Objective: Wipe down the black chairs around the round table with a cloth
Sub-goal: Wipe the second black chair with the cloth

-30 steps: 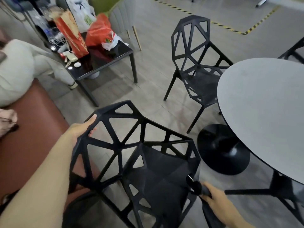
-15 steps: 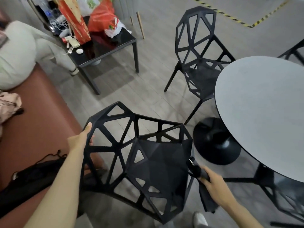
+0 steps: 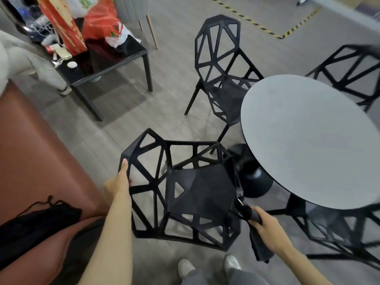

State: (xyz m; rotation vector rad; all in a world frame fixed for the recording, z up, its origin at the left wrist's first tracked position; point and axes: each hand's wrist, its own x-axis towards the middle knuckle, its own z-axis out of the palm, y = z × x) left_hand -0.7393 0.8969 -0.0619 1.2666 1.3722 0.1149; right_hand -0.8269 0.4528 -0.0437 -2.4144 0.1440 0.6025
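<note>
Head view: left hand (image 3: 119, 182) grips chair (image 3: 197, 194); right hand (image 3: 267, 225) clutches cloth (image 3: 257, 237).

No legible text, label, brand, number or sign found. Red paper bag (image 3: 65, 27), far beyond the left-hand fingers (image 3: 124, 164) on the black counter (image 3: 115, 56): gold markings only, too blurred to read. White bag (image 3: 82, 3) behind it: green print, unreadable. Floor tape (image 3: 255, 23), far ahead of the fingers: yellow-black hazard stripes, no lettering.
</note>
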